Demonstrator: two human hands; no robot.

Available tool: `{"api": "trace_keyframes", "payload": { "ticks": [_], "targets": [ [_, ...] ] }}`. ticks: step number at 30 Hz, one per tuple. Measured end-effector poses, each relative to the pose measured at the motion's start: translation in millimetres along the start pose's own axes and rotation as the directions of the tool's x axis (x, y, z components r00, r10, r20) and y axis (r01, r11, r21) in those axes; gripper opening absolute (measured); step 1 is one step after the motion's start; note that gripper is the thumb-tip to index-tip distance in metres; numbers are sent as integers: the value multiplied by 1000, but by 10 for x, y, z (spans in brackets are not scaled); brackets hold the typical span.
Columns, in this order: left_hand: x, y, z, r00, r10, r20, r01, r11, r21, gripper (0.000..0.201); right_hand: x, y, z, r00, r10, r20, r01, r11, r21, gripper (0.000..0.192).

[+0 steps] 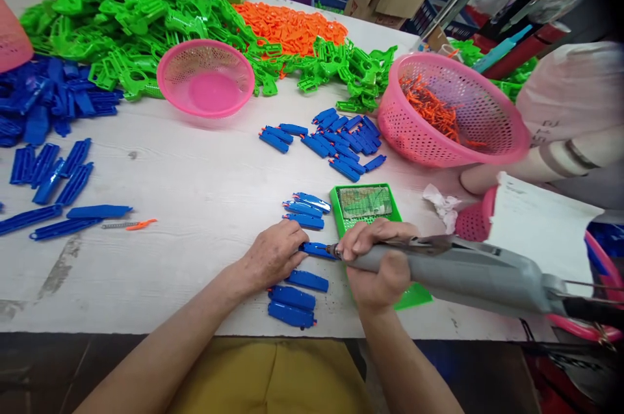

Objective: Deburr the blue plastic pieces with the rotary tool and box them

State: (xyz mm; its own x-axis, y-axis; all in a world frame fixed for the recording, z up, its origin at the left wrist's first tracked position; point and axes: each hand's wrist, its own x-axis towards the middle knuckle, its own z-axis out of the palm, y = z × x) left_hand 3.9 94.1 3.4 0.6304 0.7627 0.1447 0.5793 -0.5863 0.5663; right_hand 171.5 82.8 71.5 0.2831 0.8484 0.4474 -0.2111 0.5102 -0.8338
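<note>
Left hand clamps the slim blue plastic casing, which juts beyond its fingertips; right hand fingers wrap the grey cylindrical driver — best pin the casing flat, driver steady

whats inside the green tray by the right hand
The green tray holds a grayish-green rectangular piece at its far end. What lies mid-tray cannot be seen: the right hand and gray tool cover it.
</note>
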Motion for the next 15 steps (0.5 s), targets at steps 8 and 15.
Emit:
{"api": "trace_keyframes", "payload": {
  "ticks": [8,15],
  "targets": [
    [9,12,25,1000,5,-21,-5,1000,1,8,-9,104,72,1000,18,-6,-18,1000,-13,16],
    [17,25,16,1000,-5,13,5,1000,18,7,-12,152,73,1000,21,16,-21,999,-26,15]
  ]
}}
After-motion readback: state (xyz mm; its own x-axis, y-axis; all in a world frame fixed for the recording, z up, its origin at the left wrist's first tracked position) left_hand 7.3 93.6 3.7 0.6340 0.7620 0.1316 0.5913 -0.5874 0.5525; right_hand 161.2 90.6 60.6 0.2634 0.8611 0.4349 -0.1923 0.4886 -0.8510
